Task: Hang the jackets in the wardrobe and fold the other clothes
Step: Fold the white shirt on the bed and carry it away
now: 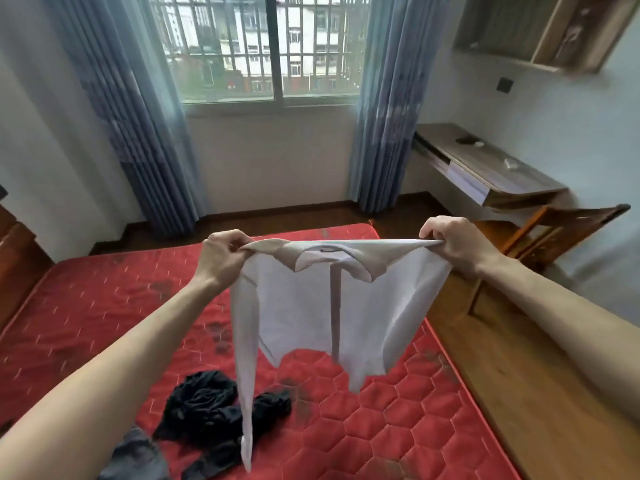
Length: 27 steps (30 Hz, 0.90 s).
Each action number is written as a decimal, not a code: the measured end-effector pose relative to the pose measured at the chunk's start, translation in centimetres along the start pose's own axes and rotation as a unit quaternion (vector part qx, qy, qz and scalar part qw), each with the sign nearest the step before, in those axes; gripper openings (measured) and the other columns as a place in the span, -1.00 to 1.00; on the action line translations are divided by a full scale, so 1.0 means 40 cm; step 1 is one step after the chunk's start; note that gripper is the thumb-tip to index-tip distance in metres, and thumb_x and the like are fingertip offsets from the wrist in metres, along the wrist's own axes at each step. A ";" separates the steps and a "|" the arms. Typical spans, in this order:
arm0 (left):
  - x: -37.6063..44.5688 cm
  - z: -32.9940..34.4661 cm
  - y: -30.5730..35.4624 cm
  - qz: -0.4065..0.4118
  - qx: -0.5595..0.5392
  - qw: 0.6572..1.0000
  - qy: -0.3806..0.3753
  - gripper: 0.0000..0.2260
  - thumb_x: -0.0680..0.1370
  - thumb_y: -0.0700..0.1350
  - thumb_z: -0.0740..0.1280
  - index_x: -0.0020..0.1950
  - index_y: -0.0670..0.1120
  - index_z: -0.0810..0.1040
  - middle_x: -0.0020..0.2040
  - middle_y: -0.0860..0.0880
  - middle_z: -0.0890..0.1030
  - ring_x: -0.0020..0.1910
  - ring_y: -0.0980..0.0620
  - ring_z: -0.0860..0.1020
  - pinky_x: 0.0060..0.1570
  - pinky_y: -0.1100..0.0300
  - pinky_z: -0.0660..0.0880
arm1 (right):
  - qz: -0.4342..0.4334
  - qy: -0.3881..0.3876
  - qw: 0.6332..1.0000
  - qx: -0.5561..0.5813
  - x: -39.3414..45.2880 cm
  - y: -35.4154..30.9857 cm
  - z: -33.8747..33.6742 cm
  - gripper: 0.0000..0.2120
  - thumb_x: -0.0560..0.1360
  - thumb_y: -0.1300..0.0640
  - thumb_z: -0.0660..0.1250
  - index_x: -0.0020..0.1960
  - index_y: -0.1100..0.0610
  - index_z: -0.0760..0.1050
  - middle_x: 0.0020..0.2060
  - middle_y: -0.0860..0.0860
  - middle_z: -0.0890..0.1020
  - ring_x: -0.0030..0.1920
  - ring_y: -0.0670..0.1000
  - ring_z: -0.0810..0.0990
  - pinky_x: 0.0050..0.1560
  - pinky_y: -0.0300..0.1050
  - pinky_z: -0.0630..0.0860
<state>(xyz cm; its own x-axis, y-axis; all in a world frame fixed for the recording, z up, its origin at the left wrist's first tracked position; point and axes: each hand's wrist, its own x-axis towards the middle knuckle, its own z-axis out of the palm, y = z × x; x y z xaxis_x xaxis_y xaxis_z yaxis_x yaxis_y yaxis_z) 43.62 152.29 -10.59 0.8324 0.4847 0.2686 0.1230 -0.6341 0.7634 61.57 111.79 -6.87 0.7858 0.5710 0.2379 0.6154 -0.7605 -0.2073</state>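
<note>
Item: white shirt [311,306] with a beige collar [287,252], held up in the air over the bed, stretched flat between two raised hands at the shoulder line, front placket hanging straight down the middle. One long sleeve trails from the left shoulder toward 6 o'clock, its cuff reaching down over the dark clothes below. Left hand [221,258], at 10 o'clock of the shirt: fingers and thumb curled tight, pinching the shoulder seam beside the collar. Right hand [453,244], at 2 o'clock of the shirt: fingers curled likewise, pinching the other shoulder, cloth drawn taut between the two grips. Both forearms are bare and extend outward from the lower corners of the view. Item: black garment [207,407], crumpled in a heap on the mattress at 7 o'clock of the shirt, lying behind the dangling sleeve. Item: grey garment [138,455], partly in view at the bottom edge, touching the black heap. Surface: red mattress [86,306], quilted in hexagons, with dark stains. Surroundings: barred window [277,46] at 12 o'clock, blue curtains [384,116] on either side; wooden desk [485,168] at 2 o'clock against the wall; wooden chair [554,230] just beside it, near the right hand.
</note>
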 end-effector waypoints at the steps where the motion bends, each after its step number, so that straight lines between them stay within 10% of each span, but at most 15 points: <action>1: 0.002 0.028 0.015 -0.010 -0.009 1.000 0.018 -0.98 0.51 -0.20 0.52 -0.09 -0.12 0.76 -0.18 -0.01 0.73 -0.16 0.03 0.65 -0.12 0.15 0.55 | 0.009 -0.007 1.000 -0.010 0.005 0.041 0.001 -0.92 0.58 0.24 0.46 0.06 0.16 0.67 -0.10 0.06 0.62 -0.10 0.10 0.62 -0.08 0.06 0.62; 5: 0.025 0.140 0.086 -0.065 -0.045 0.995 0.063 -0.94 0.58 -0.23 0.44 -0.06 -0.14 0.70 -0.20 -0.01 0.65 -0.22 0.08 0.55 -0.28 0.35 0.44 | 0.033 -0.002 0.999 0.025 0.053 0.193 0.004 -0.82 0.67 0.12 0.34 0.08 0.21 0.65 0.00 0.11 0.55 0.01 0.18 0.60 0.07 0.17 0.58; 15: 0.153 0.251 0.259 -0.004 0.090 0.986 0.139 -0.76 0.63 -0.14 0.36 -0.20 -0.19 0.48 -0.32 -0.10 0.54 -0.27 -0.15 0.48 -0.19 -0.05 0.40 | 0.108 0.118 0.922 0.352 0.258 0.349 -0.010 -0.66 0.74 -0.11 0.12 0.08 0.13 0.51 -0.13 -0.03 0.62 -0.15 -0.08 0.58 -0.17 -0.11 0.53; 22: 0.175 0.215 0.232 0.030 0.119 0.977 0.177 -0.81 0.69 -0.11 0.26 -0.05 -0.16 0.53 -0.20 -0.12 0.62 -0.19 -0.16 0.55 -0.13 -0.05 0.47 | -0.046 0.254 0.963 0.076 0.279 0.418 -0.008 -0.60 0.72 -0.21 0.17 0.04 0.14 0.44 -0.35 -0.04 0.50 -0.47 -0.05 0.45 -0.38 -0.21 0.39; 27: 0.067 0.295 0.151 -0.083 0.004 0.988 0.127 -0.81 0.71 -0.08 0.21 -0.02 -0.14 0.48 -0.21 -0.03 0.56 -0.24 0.00 0.50 -0.15 -0.02 0.45 | -0.137 0.185 0.971 0.063 0.123 0.464 0.091 -0.76 0.73 -0.09 0.19 0.06 0.08 0.42 -0.39 -0.12 0.42 -0.49 0.13 0.57 -0.46 -0.29 0.18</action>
<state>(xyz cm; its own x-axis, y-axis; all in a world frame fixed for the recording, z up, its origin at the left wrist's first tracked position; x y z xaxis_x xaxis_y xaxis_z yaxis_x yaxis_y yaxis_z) 52.97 142.64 -12.20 0.6379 0.7173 0.2804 0.2506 -0.5376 0.8051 77.07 101.61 -13.02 0.5293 0.5788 0.6203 0.8192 -0.5389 -0.1962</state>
